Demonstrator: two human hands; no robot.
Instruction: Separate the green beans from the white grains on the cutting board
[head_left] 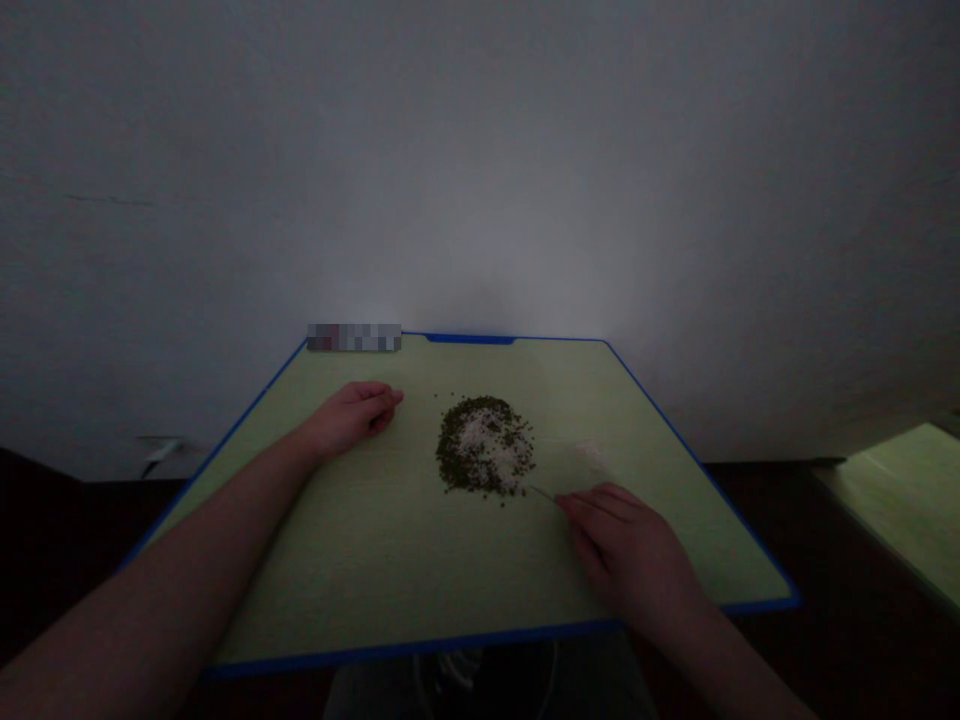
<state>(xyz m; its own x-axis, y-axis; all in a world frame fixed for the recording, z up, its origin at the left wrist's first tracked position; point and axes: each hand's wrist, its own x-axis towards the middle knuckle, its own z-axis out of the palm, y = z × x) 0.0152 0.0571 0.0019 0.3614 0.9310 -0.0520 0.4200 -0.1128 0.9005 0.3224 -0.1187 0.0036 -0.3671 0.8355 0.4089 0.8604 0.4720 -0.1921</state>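
Note:
A mixed pile of dark green beans and white rice grains (485,445) lies in the middle of a pale green table with a blue rim (390,650). My right hand (626,545) rests on the table just right of and nearer than the pile, fingers pinched round a thin metal tool (541,492) whose tip points at the pile's near edge. My left hand (352,415) lies on the table left of the pile, fingers loosely curled, nothing in it. A small separate heap of white grains (590,452) sits to the right of the main pile.
A plain grey wall stands right behind the table. A second green table (911,495) shows at the right edge, across a dark gap. A blurred label (354,337) lies at the table's far left corner. The room is dim.

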